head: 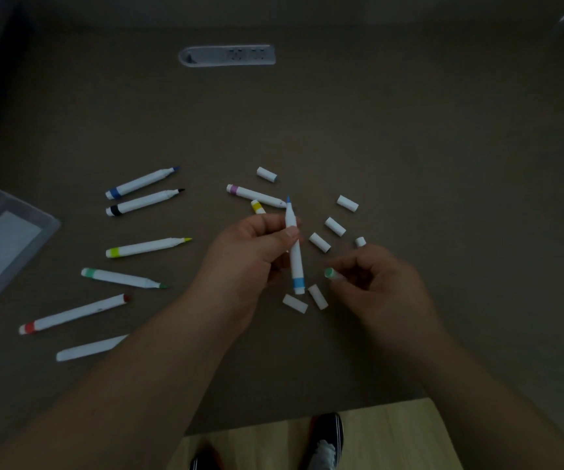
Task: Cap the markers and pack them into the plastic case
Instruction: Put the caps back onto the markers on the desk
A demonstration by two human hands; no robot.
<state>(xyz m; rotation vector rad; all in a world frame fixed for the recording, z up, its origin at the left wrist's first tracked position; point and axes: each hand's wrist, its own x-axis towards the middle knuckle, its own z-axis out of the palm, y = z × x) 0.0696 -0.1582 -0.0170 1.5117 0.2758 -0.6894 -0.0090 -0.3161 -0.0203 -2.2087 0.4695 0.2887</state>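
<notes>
My left hand (250, 252) pinches an uncapped light-blue marker (295, 262), its tip pointing away from me. My right hand (375, 283) pinches a green-ended cap (329, 273) just right of that marker. Several uncapped markers lie to the left: dark blue (141, 183), black (143, 201), lime (146, 247), green (121, 278). A red marker (73, 313) lies below them. A purple marker (256, 195) and a yellow one (257, 206) lie beyond my left hand. Several white caps (334, 226) are scattered around my hands. The clear plastic case (5, 242) sits at the left edge.
A grey socket strip (228, 56) is set into the dark tabletop far ahead. Another white marker (90, 348) lies near my left forearm. The table's near edge runs below my arms, with wooden floor and shoes (326, 435) beneath.
</notes>
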